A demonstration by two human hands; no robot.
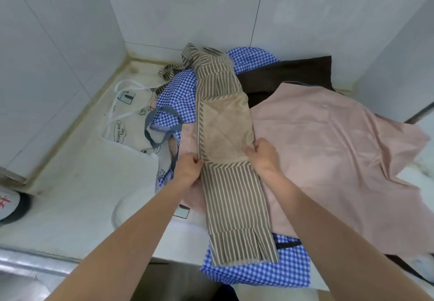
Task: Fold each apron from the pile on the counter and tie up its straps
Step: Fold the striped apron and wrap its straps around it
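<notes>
My two bare forearms reach forward from the bottom of the view, and both hands grip the same garment: my left hand point(189, 168) pinches the left edge of a brown-and-cream striped apron point(231, 197), and my right hand point(263, 154) pinches its right edge, the hands set apart with the folded cloth between them. The apron is folded lengthwise into a long narrow strip, running from near my body, between my hands, and away toward the wall. Just beyond my fingers sits its plain tan quilted pocket point(226, 128). The strip lies on top of the pile, not on bare counter: a pink apron point(328, 141) spreads out to the right of my right hand, and a blue gingham apron point(258, 268) shows beneath the strip's near end and again beyond my left hand. To the left of my left hand lies a cream apron with small printed drawings point(124, 127) and white ties. Farther off, beyond the pocket, the striped straps point(175, 69) trail loose toward the corner, and a dark brown cloth point(288, 75) lies by the tiled wall point(187, 7). I judge the risk to be this: the soft, uneven pile may let the lengthwise fold slip open as I fold across, and the loose straps could snag on the gingham or drag it along.
</notes>
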